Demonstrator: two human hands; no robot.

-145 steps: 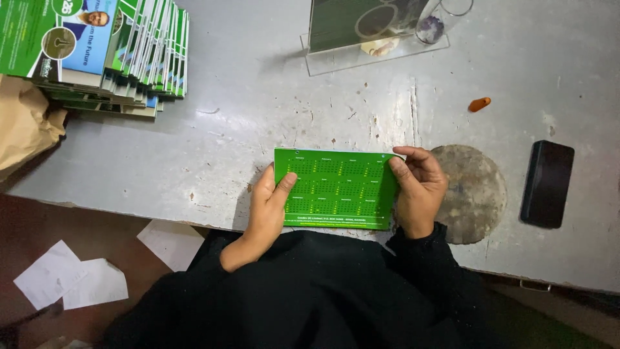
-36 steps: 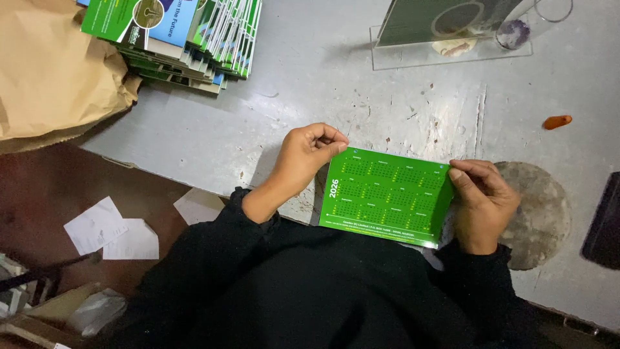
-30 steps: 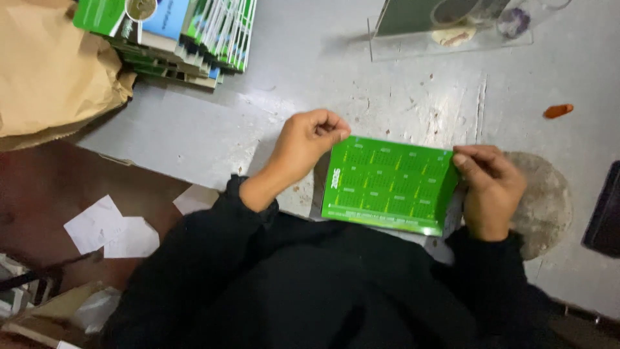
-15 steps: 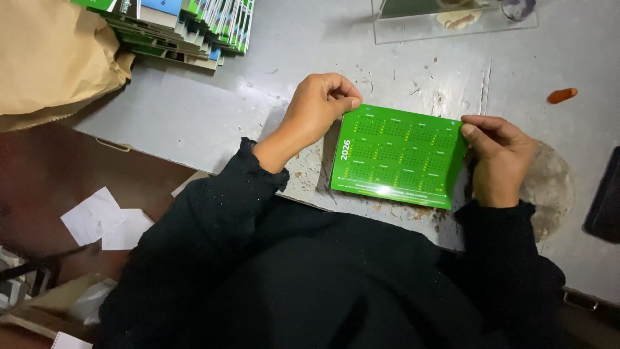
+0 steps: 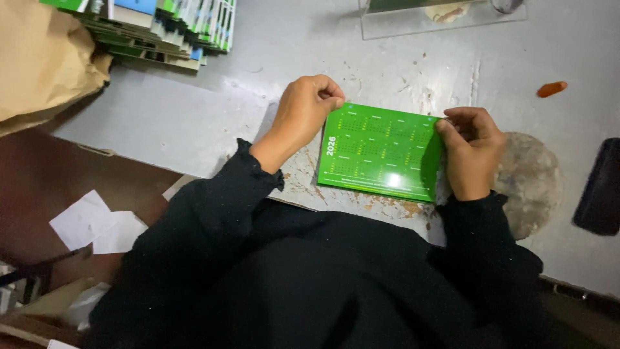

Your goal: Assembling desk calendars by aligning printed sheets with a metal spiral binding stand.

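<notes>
A green calendar card (image 5: pixel 381 152) lies flat near the front edge of a grey worn table (image 5: pixel 194 123). My left hand (image 5: pixel 307 110) pinches the card's top left corner with curled fingers. At the card's right edge, my right hand (image 5: pixel 471 145) grips the upper right corner between thumb and fingers. Both arms wear black sleeves.
A stack of green and blue printed cards (image 5: pixel 168 29) sits at the back left beside a brown paper bag (image 5: pixel 42 58). A clear acrylic stand (image 5: pixel 439 16) is at the back. A small orange piece (image 5: pixel 552 88), a dark phone (image 5: pixel 597 187) and a round stain lie right. White paper scraps (image 5: pixel 93 223) lie on the floor.
The view shifted down and left. My left hand moved from flat on the card's left side to pinching its top left corner; the card stays on the table.
</notes>
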